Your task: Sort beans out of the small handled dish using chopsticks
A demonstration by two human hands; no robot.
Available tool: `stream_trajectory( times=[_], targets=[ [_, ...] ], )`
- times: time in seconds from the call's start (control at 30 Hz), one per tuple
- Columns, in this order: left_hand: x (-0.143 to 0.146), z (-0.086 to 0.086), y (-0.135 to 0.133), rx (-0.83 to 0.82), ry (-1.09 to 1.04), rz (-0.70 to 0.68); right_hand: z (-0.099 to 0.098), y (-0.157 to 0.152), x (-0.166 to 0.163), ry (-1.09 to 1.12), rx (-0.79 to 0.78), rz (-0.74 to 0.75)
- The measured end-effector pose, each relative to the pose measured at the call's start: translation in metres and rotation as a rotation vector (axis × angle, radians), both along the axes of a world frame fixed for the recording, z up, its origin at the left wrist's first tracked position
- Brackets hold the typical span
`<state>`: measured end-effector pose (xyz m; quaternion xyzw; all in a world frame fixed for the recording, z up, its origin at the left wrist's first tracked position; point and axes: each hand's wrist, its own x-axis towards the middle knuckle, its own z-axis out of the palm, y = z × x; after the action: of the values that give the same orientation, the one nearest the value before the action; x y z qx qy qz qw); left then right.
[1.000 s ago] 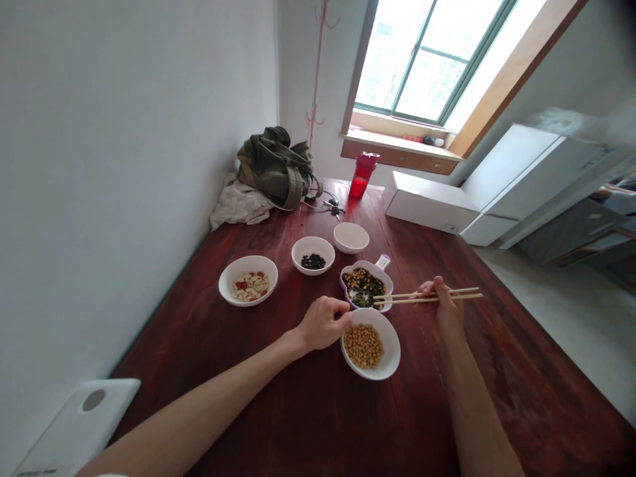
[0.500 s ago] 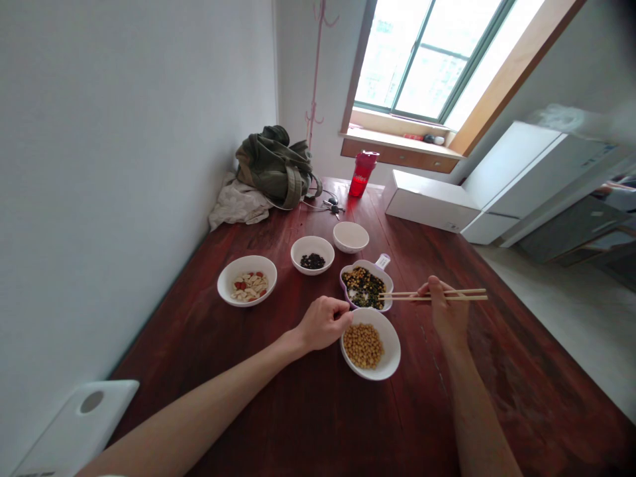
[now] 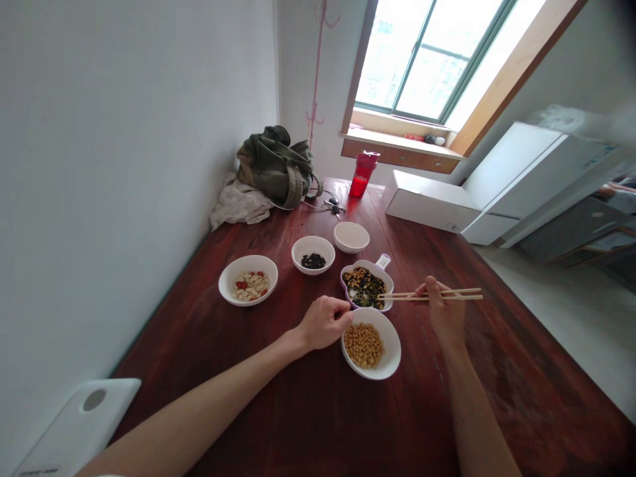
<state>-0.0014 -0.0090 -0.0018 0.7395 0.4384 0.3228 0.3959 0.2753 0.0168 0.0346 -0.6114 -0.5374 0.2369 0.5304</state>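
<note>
My right hand [image 3: 444, 310] holds a pair of wooden chopsticks [image 3: 432, 296], their tips reaching over the rim of a small lilac dish with a handle [image 3: 370, 265]. That dish holds a mix of yellow beans and dark green shreds [image 3: 364, 288]. My left hand [image 3: 324, 323] rests at the rim of a white bowl [image 3: 392, 344] and seems to steady it. Inside that bowl lie yellow soybeans [image 3: 364, 345]. Farther up, one white bowl holds sliced nuts and red pieces [image 3: 250, 285], another holds black beans [image 3: 313, 261], and a third [image 3: 351, 237] shows a pale inside.
All of this stands on a dark red wooden table [image 3: 447, 411], with a white wall along its left side. At the far end are an olive bag [image 3: 275, 169], a crumpled cloth [image 3: 238, 202], keys [image 3: 334, 207], a red cup [image 3: 362, 175] and a white box [image 3: 431, 201].
The chopsticks have shifted slightly, with their tips now just over the lilac dish's right side. My left hand and the bowls stay in nearly the same places.
</note>
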Motion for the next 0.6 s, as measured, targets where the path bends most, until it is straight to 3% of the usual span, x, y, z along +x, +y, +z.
stream_trajectory(
  times=[0.6],
  targets=[
    [-0.0006, 0.0018, -0.0003, -0.016, -0.027, 0.008, -0.0064, 0.0044, 0.0098, 0.157, 0.035, -0.037]
  ],
)
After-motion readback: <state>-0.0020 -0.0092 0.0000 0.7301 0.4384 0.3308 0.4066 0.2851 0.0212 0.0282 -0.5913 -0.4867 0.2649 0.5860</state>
